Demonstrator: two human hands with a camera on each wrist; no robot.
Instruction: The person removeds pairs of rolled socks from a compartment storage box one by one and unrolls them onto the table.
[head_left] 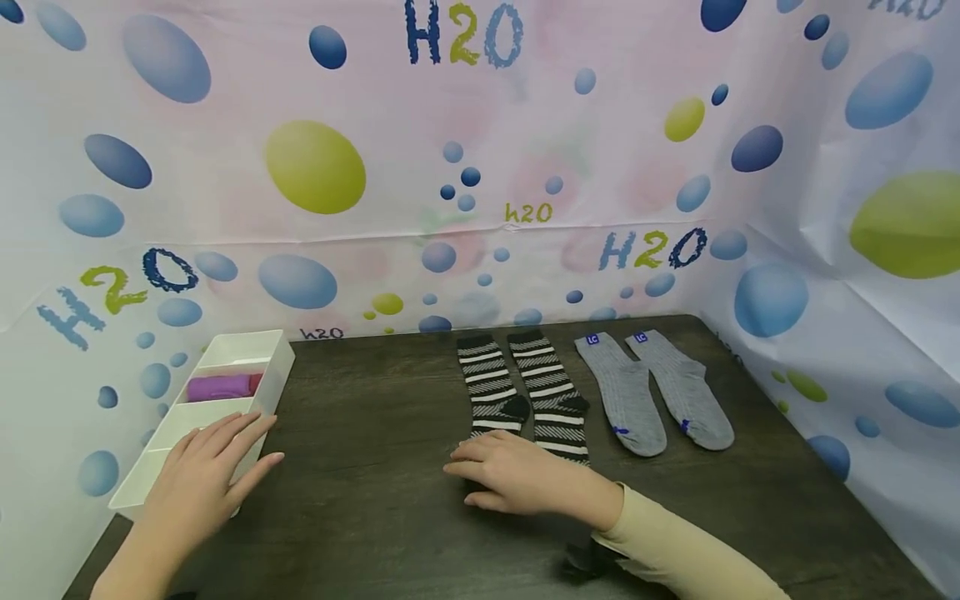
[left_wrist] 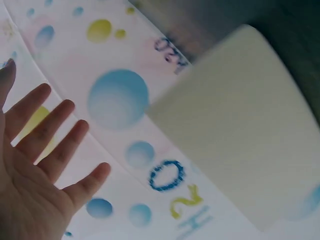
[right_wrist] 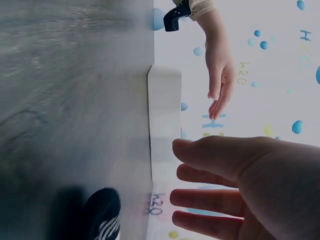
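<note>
White box (head_left: 277, 375), two empty hands

The left hand (head_left: 206, 475) spreads its fingers wide at the box's near half; its wrist view is blurred, but it seems to hover clear of the box. The right hand (head_left: 517, 475), well right of the box, holds nothing, fingers extended and slightly parted, near the toes of the striped socks (head_left: 491, 379). These lie right of the box, the grey socks (head_left: 626, 400) farther right of it. In the box's second compartment from its far end lie a purple roll (head_left: 219, 387) and something red (head_left: 256, 383).
</note>
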